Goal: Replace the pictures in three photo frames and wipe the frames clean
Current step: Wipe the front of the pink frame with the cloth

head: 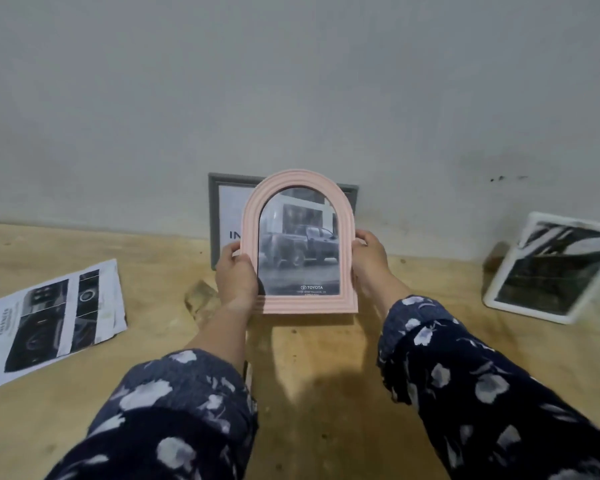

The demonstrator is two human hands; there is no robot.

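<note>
- Hands — left (237,275), right (368,261) — gripping pink arched frame (255,216) by its sides, upright, truck picture inside.
- Next, likely: stand it on surface (326,393), gently.

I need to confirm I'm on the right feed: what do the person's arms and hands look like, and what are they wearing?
Both arms wear dark navy sleeves printed with pale grey-white flowers, pushed up so the forearms are bare. The left hand and right hand are bare: no gloves, and no rings, watch or bracelets visible.
</note>
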